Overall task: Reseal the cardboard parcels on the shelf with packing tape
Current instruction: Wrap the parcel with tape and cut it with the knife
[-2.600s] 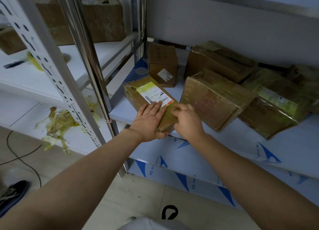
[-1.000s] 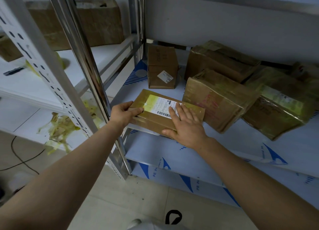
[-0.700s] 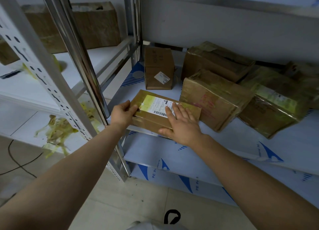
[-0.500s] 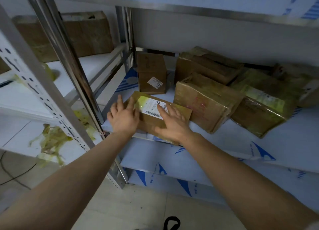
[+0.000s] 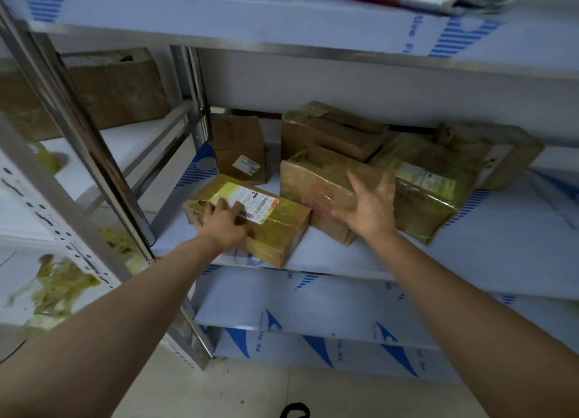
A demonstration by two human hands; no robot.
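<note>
Now that my right hand point(image 5: 371, 210) has come off the labelled parcel point(image 5: 275, 229), where it lay flat across the sticker a moment ago, it is out in front of the bigger parcel point(image 5: 316, 179) just to the right. It is wide open, fingers spread and thumb up, holding nothing. The fingertips look to be at that parcel's near face, but I cannot tell for sure whether they touch it.

My left hand point(image 5: 224, 226) has shifted too. It was wrapped around the left end of the labelled parcel; now it rests on top with the fingers laid flat over the near corner of the label, steadying it rather than gripping. That parcel sits at the front left of the shelf point(image 5: 470, 248), one corner close to the edge, touching or almost touching the bigger one. My view has also tipped upward, so the shelf above now shows.

To me this reads as being done with the flat parcel, glossy tape already across its top, and moving on to its neighbour. The bigger parcel's wrap looks wrinkled and loose at the far end, so it probably needs turning before sealing. No packing tape is in either hand or anywhere I can see, so I would have to fetch it first.
</note>
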